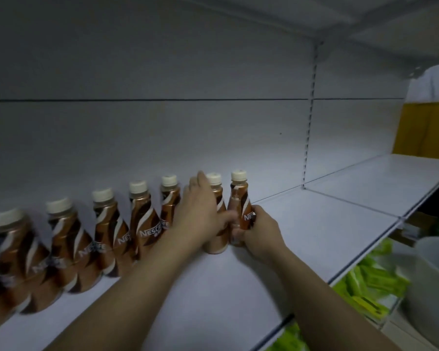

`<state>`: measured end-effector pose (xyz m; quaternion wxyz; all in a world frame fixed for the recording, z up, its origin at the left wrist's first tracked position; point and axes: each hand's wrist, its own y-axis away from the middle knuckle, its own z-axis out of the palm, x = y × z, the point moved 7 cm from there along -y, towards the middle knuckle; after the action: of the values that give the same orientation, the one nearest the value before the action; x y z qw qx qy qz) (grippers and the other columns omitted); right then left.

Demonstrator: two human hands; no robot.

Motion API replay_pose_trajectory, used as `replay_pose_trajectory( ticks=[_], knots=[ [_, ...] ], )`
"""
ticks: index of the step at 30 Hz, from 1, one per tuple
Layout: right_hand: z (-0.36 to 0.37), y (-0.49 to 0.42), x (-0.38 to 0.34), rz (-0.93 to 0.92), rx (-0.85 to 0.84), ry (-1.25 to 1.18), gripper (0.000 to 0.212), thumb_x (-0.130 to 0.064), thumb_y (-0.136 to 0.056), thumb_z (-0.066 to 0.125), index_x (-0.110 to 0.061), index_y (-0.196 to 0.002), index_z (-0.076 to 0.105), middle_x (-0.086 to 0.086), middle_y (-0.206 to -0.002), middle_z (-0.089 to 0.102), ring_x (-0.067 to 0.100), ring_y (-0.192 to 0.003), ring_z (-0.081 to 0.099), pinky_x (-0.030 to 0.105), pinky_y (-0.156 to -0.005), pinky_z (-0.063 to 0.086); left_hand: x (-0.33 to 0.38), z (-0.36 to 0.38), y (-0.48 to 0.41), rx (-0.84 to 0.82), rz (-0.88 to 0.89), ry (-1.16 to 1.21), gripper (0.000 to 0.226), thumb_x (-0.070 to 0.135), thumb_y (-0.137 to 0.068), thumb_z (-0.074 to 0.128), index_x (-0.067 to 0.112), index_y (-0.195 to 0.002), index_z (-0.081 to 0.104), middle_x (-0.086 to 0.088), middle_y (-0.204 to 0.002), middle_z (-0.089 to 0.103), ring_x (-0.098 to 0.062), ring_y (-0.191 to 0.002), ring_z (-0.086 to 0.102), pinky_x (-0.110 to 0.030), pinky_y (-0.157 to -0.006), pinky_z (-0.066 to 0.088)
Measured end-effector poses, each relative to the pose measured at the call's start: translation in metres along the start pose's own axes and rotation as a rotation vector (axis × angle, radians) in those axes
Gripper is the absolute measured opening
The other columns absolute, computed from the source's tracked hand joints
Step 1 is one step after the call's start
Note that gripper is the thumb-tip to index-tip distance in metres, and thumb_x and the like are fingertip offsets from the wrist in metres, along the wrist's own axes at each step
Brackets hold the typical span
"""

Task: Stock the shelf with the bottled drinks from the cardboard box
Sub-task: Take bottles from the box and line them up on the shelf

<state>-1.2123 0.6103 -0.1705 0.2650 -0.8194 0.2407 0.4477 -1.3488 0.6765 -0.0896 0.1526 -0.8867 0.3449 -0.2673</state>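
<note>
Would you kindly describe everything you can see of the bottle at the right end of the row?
The rightmost bottle is a small brown drink bottle with a cream screw cap, a swirled brown and white wrap and part of a white brand name showing. It stands upright on the white shelf, close beside its neighbour. The right hand wraps its lower body; the left hand rests across the neighbour.

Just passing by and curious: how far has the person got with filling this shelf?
Done: a row of brown coffee bottles already stands along the back of the shelf. In hand: the right hand grips the end bottle while the left hand rests on its neighbour. Left: the shelf to the right is bare. The cardboard box is out of view, so the remaining count is unknown.
</note>
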Motion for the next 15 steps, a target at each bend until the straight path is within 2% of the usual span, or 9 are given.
replay_pose_trajectory(
  ticks=[1, 3, 5, 7, 11, 15],
  knots=[
    [0.007, -0.006, -0.002, 0.000, 0.003, 0.022, 0.048, -0.019, -0.068, 0.075, -0.021, -0.113, 0.057, 0.000, -0.106, 0.067, 0.020, -0.092, 0.063, 0.036, -0.083, 0.052, 0.006, -0.014, -0.011, 0.042, 0.044, -0.065, 0.108, 0.050, -0.069, 0.077, 0.016, -0.149, 0.012, -0.014, -0.143, 0.039, -0.030, -0.127, 0.041, -0.042, -0.101, 0.039],
    [0.018, -0.015, -0.007, 0.000, 0.020, 0.062, 0.046, -0.021, -0.072, 0.073, -0.020, -0.114, 0.055, 0.001, -0.108, 0.067, 0.022, -0.095, 0.062, 0.035, -0.084, 0.050, 0.016, -0.031, -0.032, 0.061, 0.108, -0.268, 0.082, 0.041, -0.079, 0.072, 0.015, -0.143, 0.029, -0.013, -0.127, 0.054, -0.030, -0.114, 0.050, -0.040, -0.093, 0.039],
    [0.028, -0.021, -0.011, -0.006, 0.037, 0.071, 0.045, -0.022, -0.076, 0.072, -0.020, -0.117, 0.053, 0.002, -0.112, 0.066, 0.021, -0.096, 0.060, 0.033, -0.085, 0.047, 0.019, -0.036, -0.047, 0.010, 0.170, -0.560, 0.037, 0.032, -0.086, 0.064, 0.020, -0.120, 0.055, -0.006, -0.105, 0.064, -0.025, -0.098, 0.055, -0.042, -0.092, 0.033],
    [0.038, -0.022, -0.012, -0.018, 0.051, 0.045, 0.047, -0.023, -0.080, 0.071, -0.022, -0.123, 0.051, 0.001, -0.118, 0.064, 0.021, -0.102, 0.060, 0.036, -0.090, 0.046, 0.016, -0.037, -0.058, -0.037, 0.236, -0.734, 0.016, 0.032, -0.088, 0.059, 0.023, -0.101, 0.062, -0.002, -0.093, 0.065, -0.023, -0.088, 0.055, -0.042, -0.093, 0.028],
    [0.043, -0.022, -0.008, -0.044, 0.055, -0.021, 0.049, -0.019, -0.083, 0.071, -0.026, -0.127, 0.049, -0.004, -0.120, 0.061, 0.020, -0.111, 0.058, 0.032, -0.094, 0.043, 0.009, -0.036, -0.071, -0.063, 0.298, -0.652, 0.029, 0.051, -0.083, 0.061, 0.022, -0.090, 0.064, 0.001, -0.084, 0.061, -0.021, -0.080, 0.054, -0.041, -0.090, 0.028],
    [0.043, -0.025, -0.010, -0.064, 0.080, 0.026, 0.062, -0.017, -0.080, 0.073, -0.023, -0.135, 0.046, 0.004, -0.122, 0.052, 0.022, -0.109, 0.057, 0.039, -0.101, 0.046, 0.007, -0.031, -0.078, -0.016, 0.335, -0.631, 0.036, 0.053, -0.081, 0.064, 0.021, -0.096, 0.061, -0.002, -0.090, 0.059, -0.022, -0.080, 0.050, -0.038, -0.082, 0.027]
  ],
)
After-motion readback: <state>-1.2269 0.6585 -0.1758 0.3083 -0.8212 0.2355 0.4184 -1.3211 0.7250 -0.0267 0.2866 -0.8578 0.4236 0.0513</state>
